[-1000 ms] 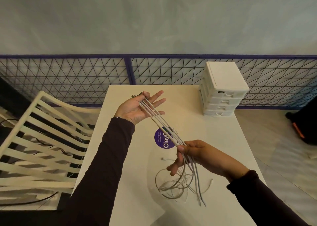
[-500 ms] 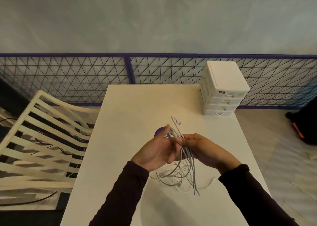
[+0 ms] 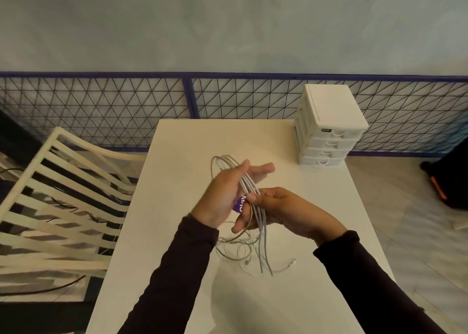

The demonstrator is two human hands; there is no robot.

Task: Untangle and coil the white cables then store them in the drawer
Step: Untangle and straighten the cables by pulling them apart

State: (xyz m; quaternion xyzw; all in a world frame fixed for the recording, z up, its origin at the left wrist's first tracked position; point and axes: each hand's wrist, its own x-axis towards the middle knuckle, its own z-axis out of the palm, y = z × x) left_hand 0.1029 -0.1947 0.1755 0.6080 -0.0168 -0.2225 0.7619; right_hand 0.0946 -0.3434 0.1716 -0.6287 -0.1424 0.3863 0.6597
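From where I stand the job looks well short of halfway. The white cables (image 3: 247, 181) are partly gathered into long loops over the middle of the tabletop (image 3: 177, 156). The rest trails down in a loose tangle (image 3: 238, 245) on the surface, nearer the front edge. The left hand (image 3: 225, 194) is flat, its fingers (image 3: 263, 169) straight and close together, and the loops pass round it and stick out beyond it. The right hand (image 3: 281, 212) pinches the bunched strands between thumb (image 3: 253, 197) and curled fingers, just below the left palm. As I judge it, the slack has yet to be worked free and wound in, and nothing has been stored. The drawer unit (image 3: 326, 128) sits at the far right corner, well away from the hands, with every drawer closed. Counting up, I see two hands and one unit of four drawers. A single purple sticker (image 3: 239, 203) shows between the hands, and one slatted chair (image 3: 63, 194) stands off the left edge. At least two plug ends lie on the tabletop. How many separate cables make up the bundle I cannot tell, only that several strands run side by side.
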